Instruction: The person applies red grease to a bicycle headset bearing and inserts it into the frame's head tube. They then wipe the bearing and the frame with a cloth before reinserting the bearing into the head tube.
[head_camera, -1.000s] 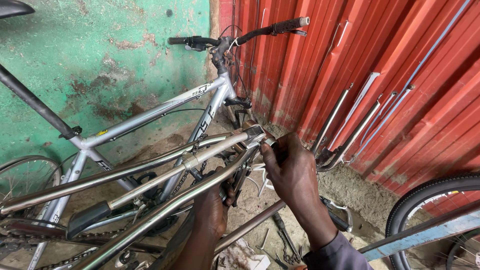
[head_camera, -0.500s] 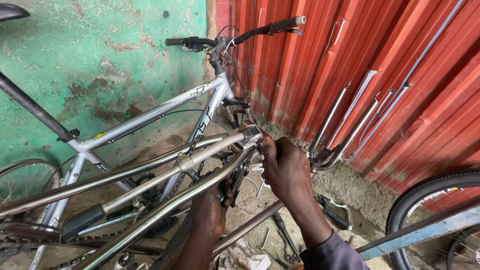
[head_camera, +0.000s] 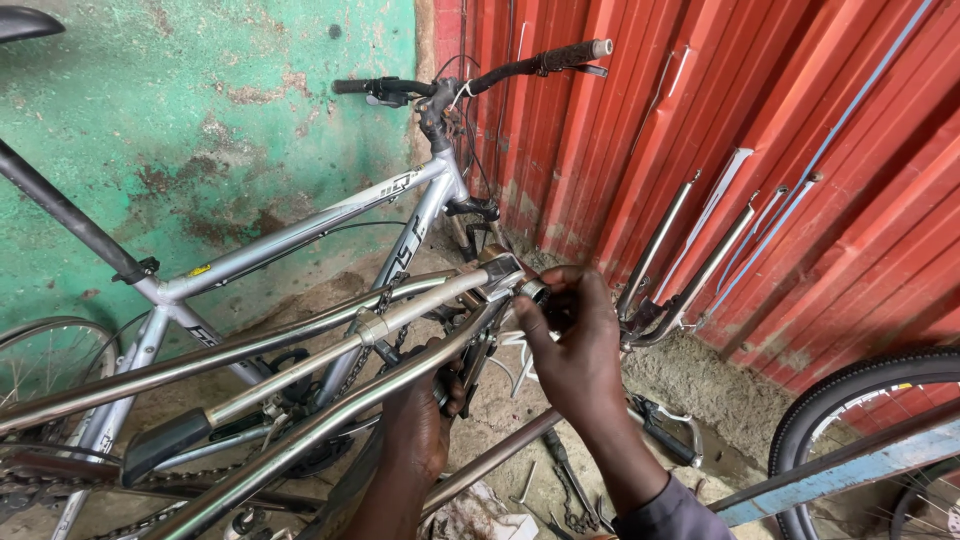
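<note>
Head view: only one view, looks down on both hands at a bare bike frame.
Right hand (head_camera: 575, 345): fingers curled narrow, pinching a small metal part (head_camera: 531, 290) at the end of the chrome frame (head_camera: 400, 312); what sits under the palm is hidden.
Left hand (head_camera: 420, 420): comes up from below, closed around something dark under the lower frame tube; grip itself mostly hidden by the tube, can't tell exactly what it holds.
Chrome frame: long tubes run from lower left up to the centre; left end cut off by the picture edge.
Silver bicycle (head_camera: 300, 235): leans on the green wall (head_camera: 200, 120) behind the frame; saddle and rear wheel cut off at left.
Labels: small yellow sticker (head_camera: 199, 270) on the silver top tube; dark lettering on the down tube.
Red corrugated wall (head_camera: 720, 110): right side, thin metal stays (head_camera: 665, 235) lean on it.
Tyre (head_camera: 860, 400): lower right, only an arc in view, blue bar (head_camera: 850, 472) crosses it.
Ground: small loose parts near the wrists, too blurred to name.
</note>
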